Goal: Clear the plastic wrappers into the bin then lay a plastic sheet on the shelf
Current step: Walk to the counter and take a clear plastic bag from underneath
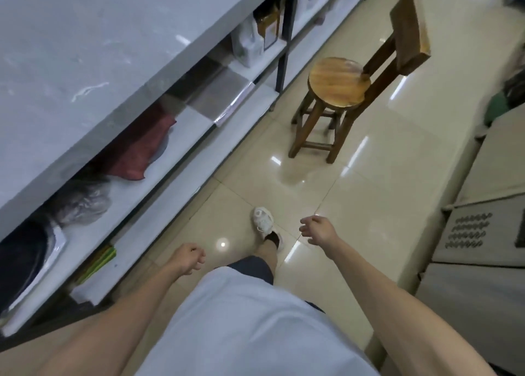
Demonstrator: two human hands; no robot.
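Observation:
A white shelf unit runs along the left, and its top shelf (74,48) carries a clear, wrinkled plastic sheet. My left hand (189,259) hangs low beside the shelf with its fingers curled in, holding nothing. Over the tiled floor, my right hand (316,229) is loosely curled and empty as well. On the lower shelf lies a crumpled clear plastic bundle (82,205). No bin shows clearly in view.
A wooden stool-chair (339,84) stands in the aisle ahead. The lower shelf holds a red cloth (140,151), dark items and white bottles (247,45). Grey metal cabinets (480,233) line the right side. My foot in a white shoe (264,222) steps forward.

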